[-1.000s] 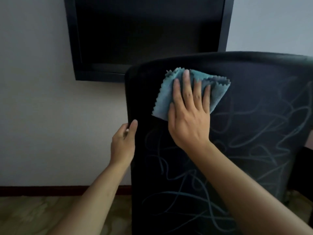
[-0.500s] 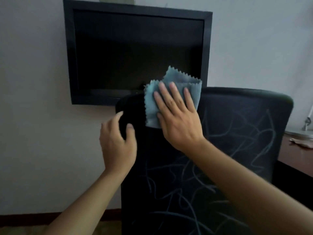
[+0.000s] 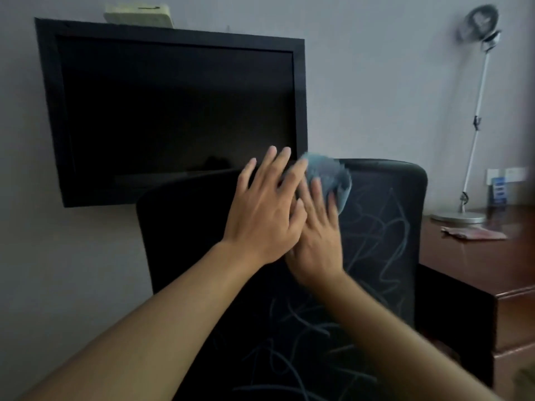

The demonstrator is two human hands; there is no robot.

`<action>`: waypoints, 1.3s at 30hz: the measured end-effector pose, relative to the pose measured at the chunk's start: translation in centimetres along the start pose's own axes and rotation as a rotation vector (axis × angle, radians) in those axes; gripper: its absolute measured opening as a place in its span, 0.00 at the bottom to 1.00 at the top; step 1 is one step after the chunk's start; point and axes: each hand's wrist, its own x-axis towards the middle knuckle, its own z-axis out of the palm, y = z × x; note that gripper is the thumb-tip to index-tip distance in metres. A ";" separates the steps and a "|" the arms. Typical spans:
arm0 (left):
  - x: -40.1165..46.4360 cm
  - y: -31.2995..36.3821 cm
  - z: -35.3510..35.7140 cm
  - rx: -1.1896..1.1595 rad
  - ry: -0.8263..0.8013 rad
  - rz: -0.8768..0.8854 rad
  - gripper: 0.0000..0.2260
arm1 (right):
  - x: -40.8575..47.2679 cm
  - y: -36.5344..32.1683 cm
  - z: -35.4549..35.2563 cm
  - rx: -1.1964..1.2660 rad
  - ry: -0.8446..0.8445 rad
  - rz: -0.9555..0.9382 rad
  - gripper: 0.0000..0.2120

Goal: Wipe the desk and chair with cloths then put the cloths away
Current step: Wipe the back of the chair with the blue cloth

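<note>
My right hand (image 3: 314, 230) presses the blue cloth (image 3: 330, 178) against the chair (image 3: 385, 227) top, left hand (image 3: 265, 209) spread flat overlapping it; bunched like that, the cloth could slip off behind.

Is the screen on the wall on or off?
Off, as far as the view shows: the screen is uniformly dark, with only faint reflections low on the glass and no picture or lit area.
</note>
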 end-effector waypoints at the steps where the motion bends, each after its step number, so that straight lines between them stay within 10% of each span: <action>1: 0.7 0.3 0.3 -0.018 0.015 -0.030 0.26 | -2.4 -0.5 0.8 0.016 -0.024 0.014 0.26; 6: 1.7 1.8 1.5 -0.054 0.141 -0.163 0.22 | -7.7 0.2 0.9 -0.005 -0.146 -0.008 0.18; 13: 1.6 1.9 1.6 -0.032 0.165 -0.154 0.21 | 2.7 3.3 -0.5 0.017 0.173 0.207 0.24; 22: 1.3 2.4 1.1 0.065 0.059 -0.145 0.25 | -10.7 3.3 0.8 0.000 -0.128 0.433 0.25; 29: 4.8 9.0 2.5 0.063 -0.153 0.225 0.28 | -3.0 5.7 -0.6 0.091 -0.035 0.469 0.29; 34: 5.5 10.4 5.0 0.177 -0.202 0.197 0.30 | -14.2 2.8 0.6 0.051 -0.149 0.469 0.23; 39: 5.6 10.5 6.2 0.167 -0.117 0.201 0.29 | -4.5 9.0 -0.2 0.129 0.009 0.716 0.29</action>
